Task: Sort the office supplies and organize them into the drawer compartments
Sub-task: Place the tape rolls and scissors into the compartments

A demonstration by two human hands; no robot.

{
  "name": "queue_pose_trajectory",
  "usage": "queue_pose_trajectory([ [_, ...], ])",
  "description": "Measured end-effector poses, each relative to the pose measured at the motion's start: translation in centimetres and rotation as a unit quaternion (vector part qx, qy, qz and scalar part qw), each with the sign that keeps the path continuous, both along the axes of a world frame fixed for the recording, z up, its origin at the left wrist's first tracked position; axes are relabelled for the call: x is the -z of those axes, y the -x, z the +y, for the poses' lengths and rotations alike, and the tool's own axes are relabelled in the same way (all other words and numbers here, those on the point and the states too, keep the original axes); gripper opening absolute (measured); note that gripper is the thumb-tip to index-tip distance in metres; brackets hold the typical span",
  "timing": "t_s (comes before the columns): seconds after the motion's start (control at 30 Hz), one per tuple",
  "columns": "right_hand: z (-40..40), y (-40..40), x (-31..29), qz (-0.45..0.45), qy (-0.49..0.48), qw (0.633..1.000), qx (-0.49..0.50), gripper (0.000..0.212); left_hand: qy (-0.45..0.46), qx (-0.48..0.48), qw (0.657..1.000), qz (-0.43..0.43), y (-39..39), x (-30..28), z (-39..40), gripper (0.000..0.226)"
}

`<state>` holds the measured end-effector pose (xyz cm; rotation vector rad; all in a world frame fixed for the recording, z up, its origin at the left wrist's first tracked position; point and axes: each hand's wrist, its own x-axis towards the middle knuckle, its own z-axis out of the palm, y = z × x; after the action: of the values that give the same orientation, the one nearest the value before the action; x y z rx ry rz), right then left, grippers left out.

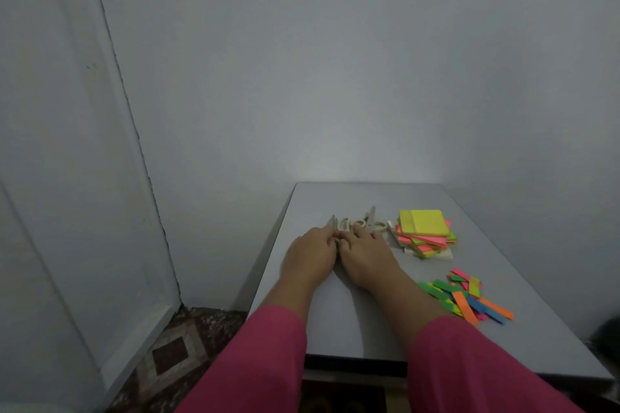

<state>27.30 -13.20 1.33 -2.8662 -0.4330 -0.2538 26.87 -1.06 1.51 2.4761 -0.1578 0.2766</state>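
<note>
Sleeves: both my forearms come up from the near edge in pink fabric sleeves (268, 362), the closest things to me.
Table: flat grey rectangular tabletop (352, 322), pushed against a pale blue-grey wall (335, 77) on its far side.
Left hand: my left hand (310, 253) lies palm down at the far left of the table, fingers stretched forward and close together, their tips on the blades of a pair of scissors.
Right hand: my right hand (364, 253) lies just beside the left one, touching it at the knuckles, fingers reaching forward over the handles; whether any of them curls round a handle I cannot tell.
Scissors: small scissors with pale cream plastic loop handles and grey metal blades (355, 224) lie in a little cluster under and just beyond my fingertips; how many pairs, I cannot tell.
Sticky notes: untidy stack of square paper sticky notes (424, 233), yellow on top with pink, green and orange sheets fanned out below, just right of the scissors.
Strips: loose heap of narrow paper strips in orange, blue, green, pink and yellow (468, 300), nearer to me than the stack, on the right of the table, beside my right forearm.
Floor: brown patterned carpet (174, 345) at near left, below the table.
</note>
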Motion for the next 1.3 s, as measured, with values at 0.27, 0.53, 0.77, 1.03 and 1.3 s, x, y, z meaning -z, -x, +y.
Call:
queue_pose_trajectory([
  [0.27,0.0,2.6,1.2,-0.085,0.068,0.994,-0.024,0.050,0.010,0.000,1.000,0.004,3.7,-0.2,0.1,0.032],
  [0.53,-0.7,7.3,0.6,-0.083,0.145,0.983,-0.080,0.063,0.000,0.005,1.000,-0.002,8.0,0.0,0.1,0.033],
  [0.77,-1.6,10.7,1.3,-0.158,0.162,0.968,-0.110,0.034,-0.009,-0.010,1.000,-0.024,11.9,0.4,-0.1,0.030],
  [1.03,-2.1,12.6,1.0,-0.144,0.137,0.971,-0.131,0.032,-0.058,-0.032,0.997,-0.032,13.6,-0.2,-0.8,0.032],
  [1.3,-2.8,13.6,-1.1,-0.029,-0.030,0.999,0.019,0.058,-0.064,-0.083,0.994,0.026,13.6,-2.9,-0.2,0.036],
])
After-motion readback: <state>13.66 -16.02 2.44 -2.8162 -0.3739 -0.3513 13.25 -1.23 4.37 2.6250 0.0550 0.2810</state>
